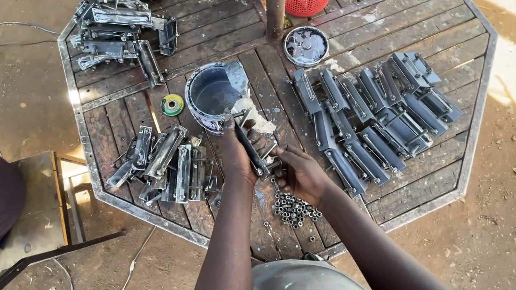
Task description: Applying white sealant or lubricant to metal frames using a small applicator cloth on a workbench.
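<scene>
both hands work just above the nut pile on the octagonal wooden worktop. left hand grips a long metal bracket, upright-ish, tilted toward the grey tin. right hand is closed at the bracket's lower end; whether it holds a nut is too small to tell. finished brackets lie in rows to the right, loose ones to the left.
</scene>
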